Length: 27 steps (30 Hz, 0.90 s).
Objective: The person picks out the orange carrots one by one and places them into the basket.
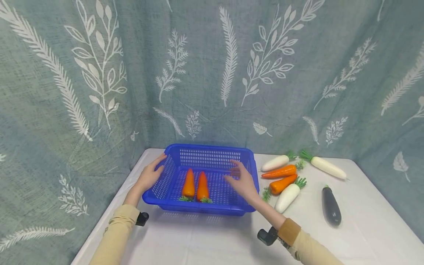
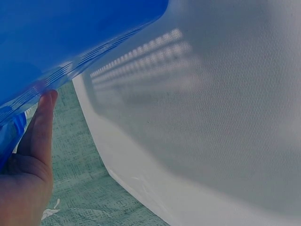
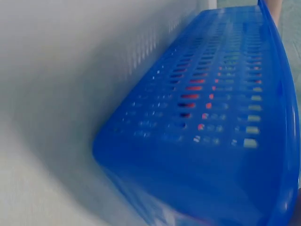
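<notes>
Straight-fingered, the left hand (image 1: pixel 148 178) touches the basket (image 1: pixel 198 208) at its left rim, seemingly to steady it, while the empty right hand (image 1: pixel 244 183) spreads over its right side, beside two carrots (image 1: pixel 189 184) inside.

Cream sleeves (image 1: pixel 110 239), brown right wristband (image 1: pixel 289 231), black wrist cameras (image 1: pixel 142 219)

The basket (image 1: pixel 198 208) is blue, the green curtain (image 1: pixel 203 55) leaf-patterned
</notes>
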Each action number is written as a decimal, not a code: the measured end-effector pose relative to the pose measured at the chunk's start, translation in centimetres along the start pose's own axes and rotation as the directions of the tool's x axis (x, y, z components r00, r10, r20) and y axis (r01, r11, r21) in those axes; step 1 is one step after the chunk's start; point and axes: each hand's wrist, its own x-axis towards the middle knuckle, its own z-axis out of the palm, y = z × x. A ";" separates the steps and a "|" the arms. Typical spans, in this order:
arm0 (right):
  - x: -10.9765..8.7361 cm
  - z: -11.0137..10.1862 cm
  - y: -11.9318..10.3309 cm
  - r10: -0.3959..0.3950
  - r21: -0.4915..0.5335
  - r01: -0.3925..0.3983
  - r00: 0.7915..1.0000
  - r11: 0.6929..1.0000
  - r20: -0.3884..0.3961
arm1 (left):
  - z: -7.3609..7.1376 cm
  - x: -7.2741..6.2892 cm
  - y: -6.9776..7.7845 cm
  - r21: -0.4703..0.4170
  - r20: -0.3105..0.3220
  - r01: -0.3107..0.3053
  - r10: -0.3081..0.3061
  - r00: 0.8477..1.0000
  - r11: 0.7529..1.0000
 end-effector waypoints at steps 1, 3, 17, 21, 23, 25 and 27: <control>0.0 -0.2 0.1 -0.005 0.004 0.005 1.000 1.000 -0.016 | 0.0 0.0 0.0 0.001 -0.002 -0.003 0.003 1.000 1.000; 0.1 -0.6 0.3 -0.027 0.017 0.028 0.997 0.999 -0.066 | -0.1 0.0 -0.1 -0.005 -0.005 -0.004 0.004 1.000 1.000; -0.1 -2.9 2.9 0.016 0.081 0.028 0.869 0.996 -0.495 | -0.4 0.0 0.1 0.017 -0.022 -0.023 0.024 0.999 1.000; -0.1 -3.6 4.2 0.133 0.085 -0.104 0.849 0.991 -0.512 | -0.2 -0.1 0.1 0.008 -0.019 -0.029 0.029 0.999 1.000; -0.2 -3.9 4.7 0.204 0.087 -0.186 0.836 0.979 -0.509 | -0.1 -0.1 0.0 0.006 -0.019 -0.030 0.030 0.999 1.000; -0.2 -4.2 5.2 0.260 0.092 -0.248 0.817 0.964 -0.515 | 0.0 -0.1 0.0 0.006 -0.021 -0.031 0.031 0.999 0.999; -0.3 -4.5 5.6 0.302 0.106 -0.290 0.800 0.951 -0.518 | 0.0 -0.1 0.0 0.002 -0.022 -0.029 0.029 0.999 1.000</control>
